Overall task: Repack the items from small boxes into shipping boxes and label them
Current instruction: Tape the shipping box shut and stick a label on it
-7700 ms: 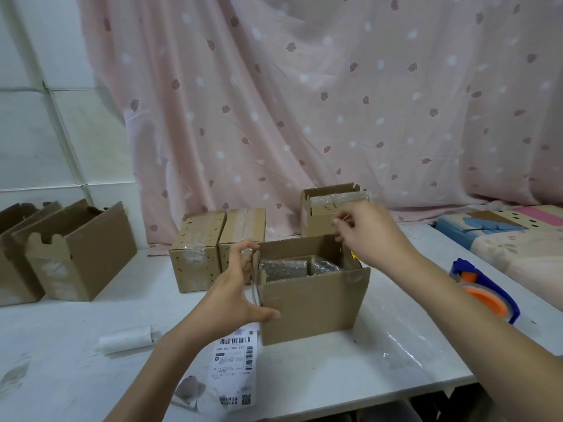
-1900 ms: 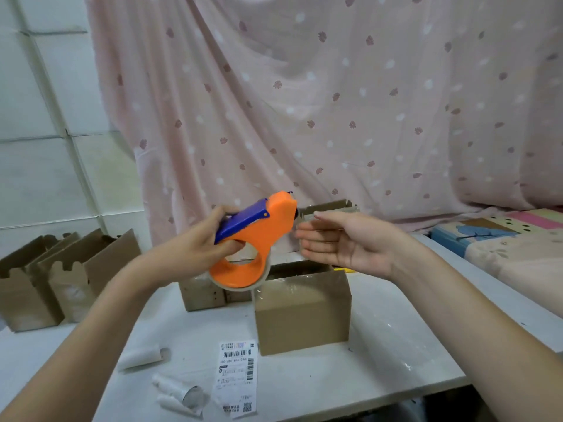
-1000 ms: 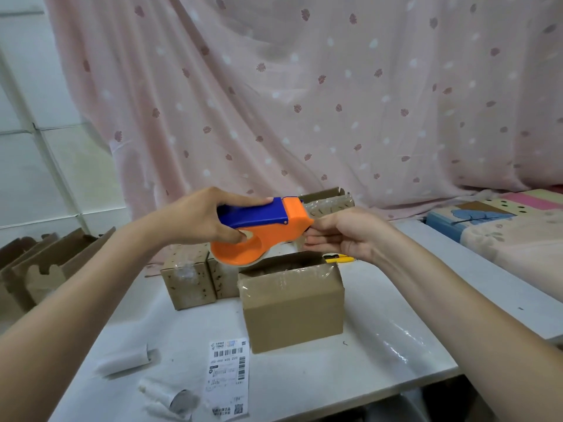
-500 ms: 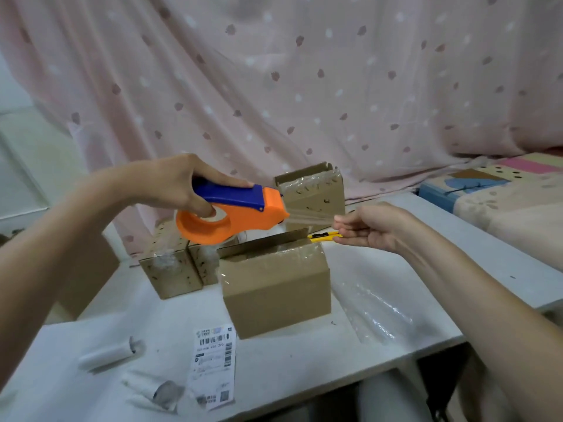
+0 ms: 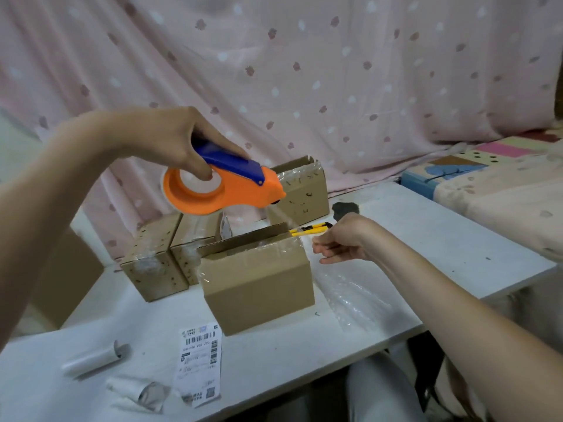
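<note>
My left hand [image 5: 170,141] grips the orange and blue tape dispenser [image 5: 225,187] in the air above the brown shipping box [image 5: 259,284]. A strip of clear tape [image 5: 278,214] runs from the dispenser's nose down to the box's right top edge. My right hand [image 5: 341,242] pinches the tape's end just right of the box, fingers curled, low by the box's upper right corner. The box's flaps are folded down, with one back flap edge standing up. A shipping label [image 5: 199,360] lies flat on the white table [image 5: 426,239] in front of the box.
Two small taped boxes [image 5: 158,266] stand left of the shipping box, another [image 5: 301,190] behind it. A yellow utility knife [image 5: 310,229] lies behind the box. Clear plastic film [image 5: 356,293] lies at right, a paper roll [image 5: 94,360] and crumpled backing [image 5: 137,391] at front left.
My right hand has pulled the tape end down and right, to the box's right top corner. My left hand has tilted the dispenser's nose downward. The camera has moved closer.
</note>
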The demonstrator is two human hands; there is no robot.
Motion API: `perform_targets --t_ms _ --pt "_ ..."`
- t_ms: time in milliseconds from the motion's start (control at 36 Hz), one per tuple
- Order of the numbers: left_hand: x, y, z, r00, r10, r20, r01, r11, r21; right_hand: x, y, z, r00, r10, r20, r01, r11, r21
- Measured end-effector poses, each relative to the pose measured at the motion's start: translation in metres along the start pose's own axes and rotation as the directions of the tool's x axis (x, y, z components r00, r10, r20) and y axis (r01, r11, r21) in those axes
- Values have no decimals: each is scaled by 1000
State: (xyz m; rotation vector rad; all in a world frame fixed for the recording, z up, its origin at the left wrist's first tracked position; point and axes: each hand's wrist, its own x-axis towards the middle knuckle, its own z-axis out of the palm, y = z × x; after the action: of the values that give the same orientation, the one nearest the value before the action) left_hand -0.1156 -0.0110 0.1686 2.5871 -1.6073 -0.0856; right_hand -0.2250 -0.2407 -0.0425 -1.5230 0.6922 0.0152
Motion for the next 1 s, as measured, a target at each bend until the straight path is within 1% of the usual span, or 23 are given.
perform_targets --t_ms 83,194,389,583,833,1000 --pt "4 6 -4 1000 8 -13 -8 1000 3 0 2 3 1000 26 13 -25 999 -38" --pt "10 18 -3 999 37 -11 -36 998 52 0 5 8 1000 8 -10 -9 997 -73" --pt "16 26 -5 998 55 -12 -54 996 69 -3 5 22 1000 11 -16 -13 991 -135" --pt "17 21 -5 999 46 10 -46 997 69 -3 3 28 998 -34 -61 18 971 -240" --pt "18 16 -4 997 73 11 -73 995 73 -5 6 32 993 -96 -71 66 937 -343" --pt "20 15 -4 998 60 10 -60 995 79 -3 7 34 991 -96 -90 59 937 -345"
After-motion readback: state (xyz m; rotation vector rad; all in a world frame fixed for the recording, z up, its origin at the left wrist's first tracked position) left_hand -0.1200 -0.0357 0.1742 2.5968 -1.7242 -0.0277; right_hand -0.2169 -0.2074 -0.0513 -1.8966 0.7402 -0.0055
